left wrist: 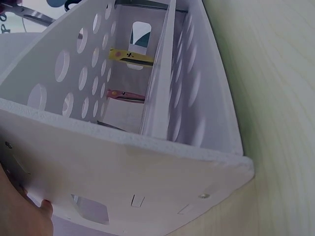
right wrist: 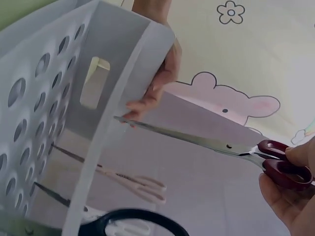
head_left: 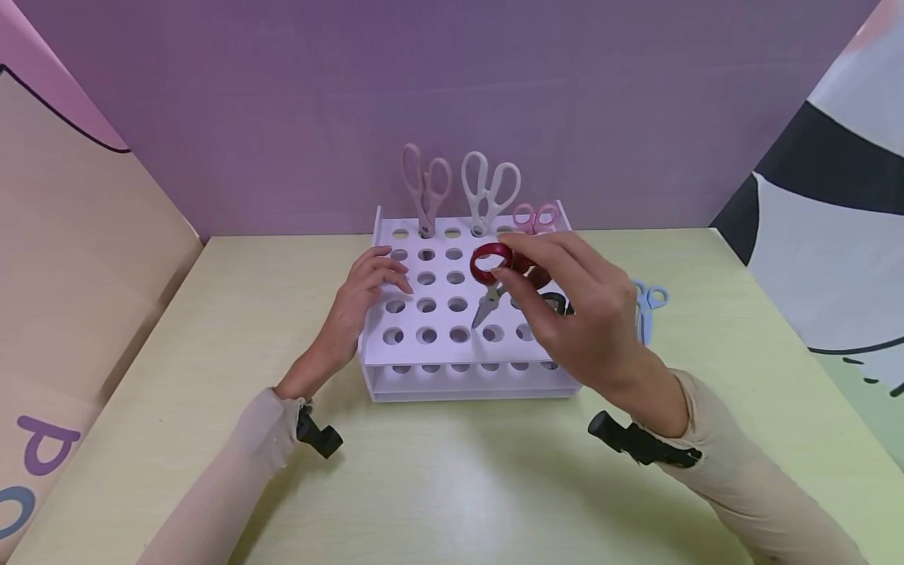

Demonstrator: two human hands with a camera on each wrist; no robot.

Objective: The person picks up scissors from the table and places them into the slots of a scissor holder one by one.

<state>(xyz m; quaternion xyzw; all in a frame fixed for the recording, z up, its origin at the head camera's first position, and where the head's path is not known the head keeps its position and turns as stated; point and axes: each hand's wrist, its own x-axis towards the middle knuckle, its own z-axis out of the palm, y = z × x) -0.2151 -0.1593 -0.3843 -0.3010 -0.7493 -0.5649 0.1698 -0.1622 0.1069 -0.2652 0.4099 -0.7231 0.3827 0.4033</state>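
My right hand (head_left: 589, 314) pinches the red-handled scissors (head_left: 492, 293) by their handle loops, blades pointing down above a white rack (head_left: 452, 353) full of round holes. In the right wrist view the blades of the scissors (right wrist: 216, 145) look nearly closed, their tip seen against the rack's edge. My left hand (head_left: 353, 310) holds the rack's left side, fingers over the top edge. In the left wrist view part of the left hand (left wrist: 24, 211) touches the outer side panel. Pale pink scissors (head_left: 422, 202), white scissors (head_left: 482, 196) and small pink scissors (head_left: 534, 221) stand in the back row.
Black-handled scissors (head_left: 555, 298) stand in the rack, partly hidden behind my right hand. Light blue scissors (head_left: 644, 306) appear at the rack's right side. A purple wall (head_left: 282, 118) closes off the back of the pale wooden table (head_left: 452, 486).
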